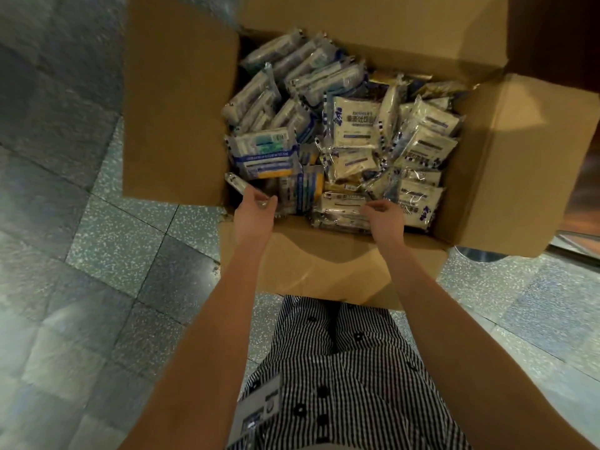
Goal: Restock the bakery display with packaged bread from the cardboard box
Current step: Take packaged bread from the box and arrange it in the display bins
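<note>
- Open cardboard box (175, 125) holds the packaged bread (354, 125)
- Left hand (255, 209) pinches a clear packet (235, 181) at the box's near-left corner
- Right hand (386, 219) curls over a pale packet (341, 206) by the box's near wall; grasp unclear

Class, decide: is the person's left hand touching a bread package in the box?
Touching. The head view shows the left hand pinching the clear end of a package in the cardboard box.
</note>
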